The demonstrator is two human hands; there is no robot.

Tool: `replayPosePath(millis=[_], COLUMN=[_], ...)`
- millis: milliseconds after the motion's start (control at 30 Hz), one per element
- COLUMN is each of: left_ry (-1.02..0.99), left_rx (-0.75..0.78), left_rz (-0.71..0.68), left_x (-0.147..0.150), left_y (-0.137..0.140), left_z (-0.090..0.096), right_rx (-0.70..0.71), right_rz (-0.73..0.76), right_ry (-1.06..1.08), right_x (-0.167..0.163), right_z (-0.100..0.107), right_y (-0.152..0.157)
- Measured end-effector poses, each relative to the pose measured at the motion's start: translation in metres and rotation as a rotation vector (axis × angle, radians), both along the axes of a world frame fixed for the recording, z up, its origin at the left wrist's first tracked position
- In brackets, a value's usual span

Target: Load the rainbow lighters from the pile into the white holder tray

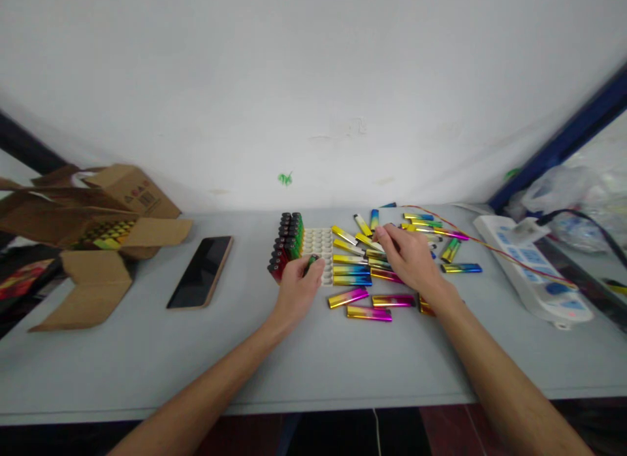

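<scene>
My left hand (300, 279) is closed on a green tube with a dark end (310, 264), held over the front of a white tray with round holes (318, 239). Upright green and red tubes with black tops (289, 237) fill the tray's left part. To the right, slim shiny tubes lie loose in yellow-white, gold-blue and gold-pink, such as a gold-pink tube (369, 313). Over this pile my right hand (407, 257) has its fingers pinched together. What they hold, if anything, is hidden behind the fingers.
A black-screened phone (200, 273) lies left of the tray. Farther left, an open cardboard box (142, 198) contains yellow-ended tubes. On the right, a white power strip (533, 273) has a plug in it, and a thin red-yellow wire (494, 245) crosses behind the pile. A wall stands at the back.
</scene>
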State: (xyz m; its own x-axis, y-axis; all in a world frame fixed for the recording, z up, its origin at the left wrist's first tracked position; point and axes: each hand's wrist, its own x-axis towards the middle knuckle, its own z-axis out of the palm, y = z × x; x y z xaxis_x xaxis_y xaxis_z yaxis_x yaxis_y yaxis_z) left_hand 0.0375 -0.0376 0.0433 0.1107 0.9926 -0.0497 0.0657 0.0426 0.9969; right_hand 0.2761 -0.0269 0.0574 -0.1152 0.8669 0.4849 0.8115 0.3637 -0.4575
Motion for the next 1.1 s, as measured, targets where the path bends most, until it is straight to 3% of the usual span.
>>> replayPosePath(millis=[367, 533, 667, 800, 1100], left_ry=[-0.338, -0.357, -0.131, 0.144, 0.779], left_rx=[-0.062, 0.041, 0.229, 0.408, 0.725], left_rz=[-0.266, -0.216, -0.098, 0.048, -0.164], left_x=[0.001, -0.018, -0.047, -0.067, -0.084], left_y=[-0.005, -0.008, 0.0, 0.012, 0.023], left_z=[0.016, 0.041, 0.061, 0.065, 0.057], right_rx=[-0.011, 0.002, -0.004, -0.009, 0.0], right_rz=[0.007, 0.023, 0.032, 0.046, 0.068], right_ry=[0.014, -0.001, 0.007, 0.02, 0.006], right_x=[0.0, 0.001, 0.001, 0.001, 0.001], right_z=[0.001, 0.001, 0.003, 0.004, 0.001], right_y=[0.0, 0.0, 0.001, 0.001, 0.001])
